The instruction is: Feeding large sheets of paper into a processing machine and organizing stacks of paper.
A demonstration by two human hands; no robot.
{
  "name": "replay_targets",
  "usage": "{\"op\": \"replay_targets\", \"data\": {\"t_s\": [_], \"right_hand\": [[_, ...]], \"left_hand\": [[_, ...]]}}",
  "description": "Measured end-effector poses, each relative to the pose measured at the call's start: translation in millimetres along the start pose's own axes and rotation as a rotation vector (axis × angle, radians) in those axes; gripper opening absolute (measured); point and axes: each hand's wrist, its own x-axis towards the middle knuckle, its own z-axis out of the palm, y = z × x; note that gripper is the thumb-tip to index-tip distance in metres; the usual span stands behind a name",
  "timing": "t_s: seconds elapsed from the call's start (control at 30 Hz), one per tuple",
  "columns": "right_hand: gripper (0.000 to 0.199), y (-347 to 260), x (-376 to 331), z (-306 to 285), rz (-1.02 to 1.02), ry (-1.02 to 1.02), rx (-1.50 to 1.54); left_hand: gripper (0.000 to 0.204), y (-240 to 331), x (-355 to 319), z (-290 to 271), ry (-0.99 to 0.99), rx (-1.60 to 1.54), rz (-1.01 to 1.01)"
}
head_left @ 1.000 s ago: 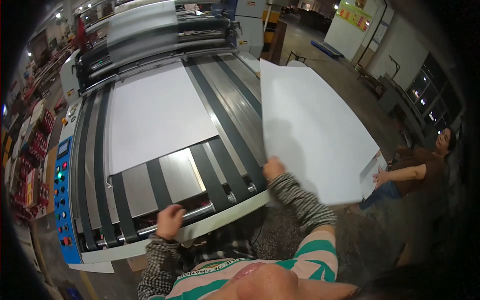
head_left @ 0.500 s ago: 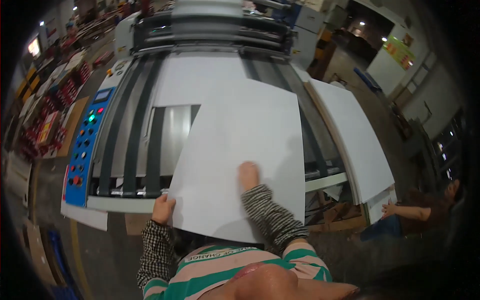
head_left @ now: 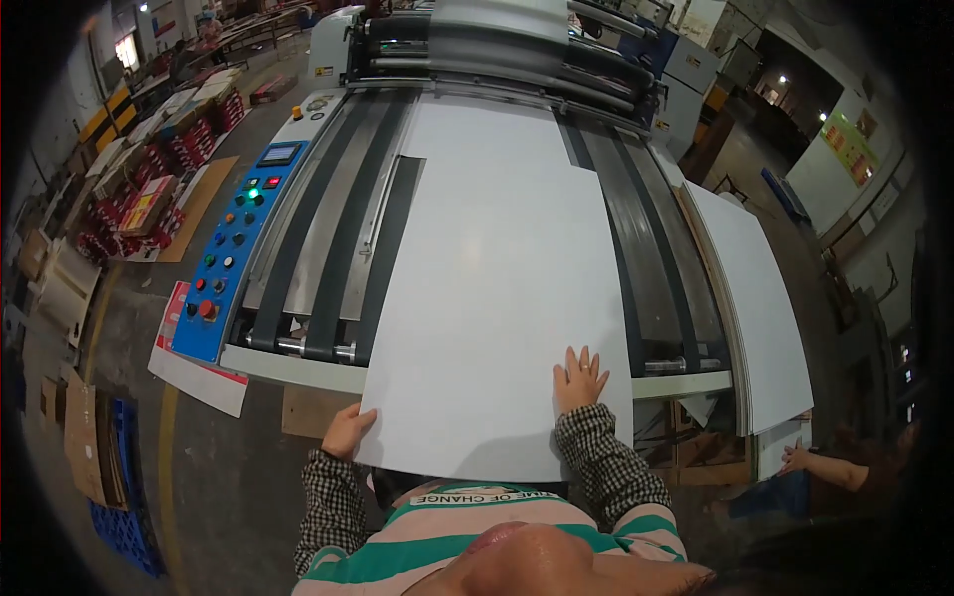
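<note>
White paper sheet (head_left: 497,298), large, smooth and rectangular, lies flat on the machine's feed bed (head_left: 328,238) of black belts and metal strips. Left hand (head_left: 348,430) grips its near left edge; right hand (head_left: 579,379) presses flat on top, fingers spread.

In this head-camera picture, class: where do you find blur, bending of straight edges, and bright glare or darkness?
Head view: the rollers at the far end of the grey feeding machine are smeared by motion blur; the large white paper sheet has edges bowed by the fisheye lens; the picture's rim falls to black; ceiling lamps flare at the top left; the blue control panel stays sharp.
</note>
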Motion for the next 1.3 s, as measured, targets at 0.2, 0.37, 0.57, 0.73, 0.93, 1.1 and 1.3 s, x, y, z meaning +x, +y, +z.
{"op": "replay_targets", "data": {"t_s": [0.2, 0.37, 0.57, 0.73, 0.93, 1.1, 1.3], "right_hand": [[0.049, -4.7, 3.3, 6.7, -0.069, -0.036, 0.013], [0.051, -16.6, 32.0, 7.4, -0.123, -0.101, 0.009], [0.053, -35.1, 78.7, 17.2, -0.127, -0.109, -0.022], [0.053, -45.9, 123.2, 15.9, -0.132, -0.011, -0.118], [0.061, -56.9, 200.2, -32.9, -0.254, -0.117, 0.158], [0.068, -52.0, 275.2, -212.4, 0.005, 0.208, 0.480], [0.058, 82.5, 284.8, -180.3, -0.233, 0.794, 0.235]], "left_hand": [[0.025, -20.4, -6.3, -19.0, -0.013, -0.136, -0.007], [0.026, 5.2, 9.6, -21.9, 0.006, -0.132, -0.014], [0.023, 41.1, 42.6, -23.5, 0.041, -0.065, -0.017], [0.017, 82.6, 67.4, -28.4, 0.194, 0.402, 0.091], [0.017, 112.6, 79.3, -22.5, 0.496, 0.205, 0.451], [0.019, 121.1, 90.7, 18.0, 0.377, 0.279, 0.428], [0.023, 114.0, 110.7, 81.6, 0.164, 0.309, 0.299]]}}
